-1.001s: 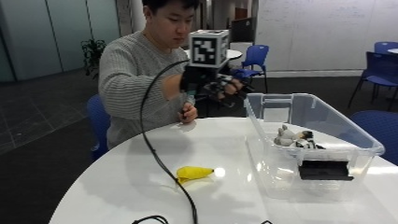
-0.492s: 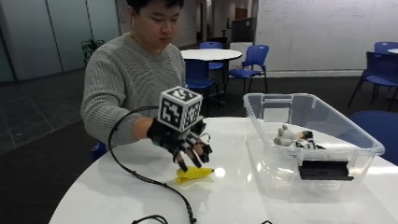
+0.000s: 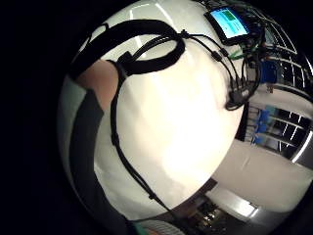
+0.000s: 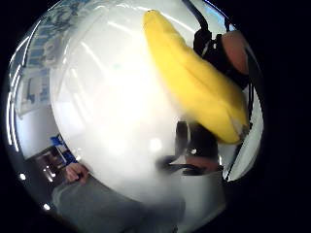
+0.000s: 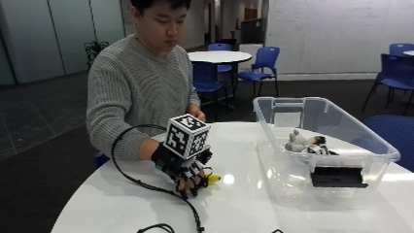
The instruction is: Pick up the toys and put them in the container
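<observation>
Covering yellow toy [image 5: 211,179], gloved hand [image 5: 185,173]

From the outside view, the black-gloved right hand [image 5: 186,174] covers most of the yellow soft toy [image 5: 211,179]; only one end shows. It is not possible to tell if the fingers hold it. The small toys [image 5: 309,144] inside the clear plastic container [image 5: 323,175] are too small to identify.

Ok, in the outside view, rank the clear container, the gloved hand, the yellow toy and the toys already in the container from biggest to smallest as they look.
1. Clear container, by far.
2. Gloved hand.
3. Toys in the container.
4. Yellow toy, though the hand covers most of it, so only its tip shows and its place is unsure.
</observation>
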The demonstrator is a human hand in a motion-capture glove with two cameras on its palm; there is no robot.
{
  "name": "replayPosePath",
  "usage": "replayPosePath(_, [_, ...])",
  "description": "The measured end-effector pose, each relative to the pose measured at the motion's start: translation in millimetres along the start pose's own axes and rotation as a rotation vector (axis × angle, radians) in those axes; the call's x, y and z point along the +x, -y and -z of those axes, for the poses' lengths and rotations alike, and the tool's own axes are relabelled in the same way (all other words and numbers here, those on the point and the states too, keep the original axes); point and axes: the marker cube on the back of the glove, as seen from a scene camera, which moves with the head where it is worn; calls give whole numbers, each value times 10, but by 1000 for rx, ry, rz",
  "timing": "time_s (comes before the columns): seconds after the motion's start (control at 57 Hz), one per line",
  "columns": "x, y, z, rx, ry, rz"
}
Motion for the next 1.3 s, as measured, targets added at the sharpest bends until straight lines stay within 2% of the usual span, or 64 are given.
replayPosePath(0.105, [-20,-18,44,24,17,14])
replayPosePath(0.176, [-17,-67,268,53,67,38])
replayPosePath(0.263, [174,-69,1001,156,181,65])
replayPosePath(0.404, [278,-385,2181,334,246,183])
replayPosePath(0.527, [256,-458,2757,385,195,212])
replayPosePath(0.685, [-69,-242,2897,320,241,271])
replayPosePath(0.843, [-866,525,2983,281,392,293])
replayPosePath(1.018, [-1813,1173,2845,231,193,283])
replayPosePath(1.088, [-1905,1275,2737,224,70,310])
replayPosePath(1.299, [-1883,1230,2486,70,73,394])
